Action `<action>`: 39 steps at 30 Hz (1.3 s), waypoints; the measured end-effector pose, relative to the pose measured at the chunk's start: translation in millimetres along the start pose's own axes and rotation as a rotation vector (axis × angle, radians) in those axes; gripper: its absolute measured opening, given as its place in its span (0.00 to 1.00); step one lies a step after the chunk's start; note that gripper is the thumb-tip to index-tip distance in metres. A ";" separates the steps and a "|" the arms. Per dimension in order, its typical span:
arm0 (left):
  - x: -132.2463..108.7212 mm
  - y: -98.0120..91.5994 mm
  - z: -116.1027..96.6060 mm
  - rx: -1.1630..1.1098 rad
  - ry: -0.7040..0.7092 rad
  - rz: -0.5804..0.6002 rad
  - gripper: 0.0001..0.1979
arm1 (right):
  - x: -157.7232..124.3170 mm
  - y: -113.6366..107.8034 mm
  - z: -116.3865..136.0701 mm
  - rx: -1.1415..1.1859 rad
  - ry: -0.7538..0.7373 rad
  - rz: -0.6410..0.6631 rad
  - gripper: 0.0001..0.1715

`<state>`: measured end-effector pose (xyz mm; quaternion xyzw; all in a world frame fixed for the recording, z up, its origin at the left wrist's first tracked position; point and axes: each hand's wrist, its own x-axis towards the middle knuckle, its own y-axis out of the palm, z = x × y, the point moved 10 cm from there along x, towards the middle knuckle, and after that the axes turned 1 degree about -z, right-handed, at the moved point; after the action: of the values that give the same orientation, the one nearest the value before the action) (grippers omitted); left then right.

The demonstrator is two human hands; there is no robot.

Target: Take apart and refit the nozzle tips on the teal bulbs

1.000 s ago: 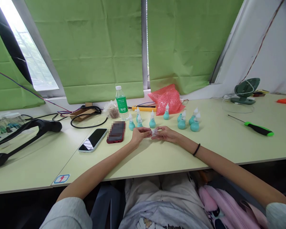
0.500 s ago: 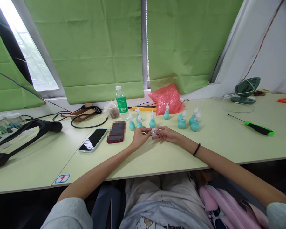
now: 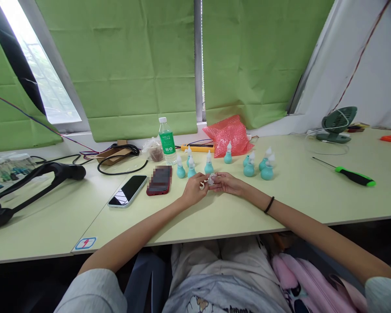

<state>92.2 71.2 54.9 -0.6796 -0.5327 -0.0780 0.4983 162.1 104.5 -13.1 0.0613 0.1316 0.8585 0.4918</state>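
Observation:
Between my two hands is a small whitish translucent piece (image 3: pixel 211 179), too small to make out fully. My left hand (image 3: pixel 195 188) pinches it from the left, thumb and index finger curled into a ring. From the right, the fingers of my right hand (image 3: pixel 227 183) close on the same piece. Just behind the hands stands a teal bulb with a clear pointed tip (image 3: pixel 209 168). Similar bulbs stand to its left (image 3: pixel 181 172) and, in a loose group, to its right (image 3: pixel 266 172). One more (image 3: pixel 227 157) is farther back.
Two phones (image 3: pixel 127 191) (image 3: pixel 159 180) lie left of my hands. Behind are a water bottle (image 3: pixel 167 142), a yellow tool (image 3: pixel 198 148) and pink bubble wrap (image 3: pixel 228 137). A screwdriver (image 3: pixel 355 176) and green fan (image 3: pixel 337 124) are right; a black frame (image 3: pixel 52 174) is left.
My left hand's fingers have shifted slightly and now form a rounder ring at the piece. The right fingers have drawn closer together around it. The bulbs stand as before.

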 end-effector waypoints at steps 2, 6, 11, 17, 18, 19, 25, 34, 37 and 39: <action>0.4 -0.5 -0.2 -0.052 -0.009 0.001 0.18 | 0.2 -0.4 0.5 -0.010 -0.007 -0.005 0.09; 0.6 1.4 -2.0 -0.097 -0.007 0.025 0.18 | 1.2 -1.8 0.2 -0.019 -0.014 -0.020 0.08; -0.7 4.0 -1.6 -0.169 -0.014 0.037 0.18 | 2.5 -4.5 -1.8 -0.002 -0.009 -0.029 0.08; 1.7 7.1 9.8 -0.381 -0.145 0.052 0.12 | 1.3 -4.1 1.3 0.016 -0.038 -0.035 0.10; 2.6 6.2 13.5 -0.427 -0.179 0.032 0.11 | 0.7 -2.0 3.2 0.010 -0.052 -0.031 0.10; 3.5 5.2 17.4 -0.473 -0.211 0.007 0.11 | 0.2 0.5 5.3 0.001 -0.069 -0.027 0.11; 3.2 7.1 39.5 -0.681 -0.418 -0.057 0.14 | -3.2 1.0 19.7 -0.105 -0.197 -0.119 0.15; -7.7 31.1 44.2 -0.959 -0.628 0.179 0.17 | -11.5 6.7 37.9 -0.306 -0.366 -0.194 0.20; -10.5 36.7 42.1 -0.997 -0.654 0.261 0.15 | -11.9 7.0 39.7 -0.341 -0.393 -0.196 0.20; -13.1 42.3 40.0 -1.009 -0.671 0.337 0.13 | -12.3 6.9 41.0 -0.373 -0.407 -0.196 0.20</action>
<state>103.6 95.9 1.8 -0.8933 -0.4430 -0.0226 -0.0729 172.3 97.4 28.4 0.1280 -0.1245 0.7864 0.5913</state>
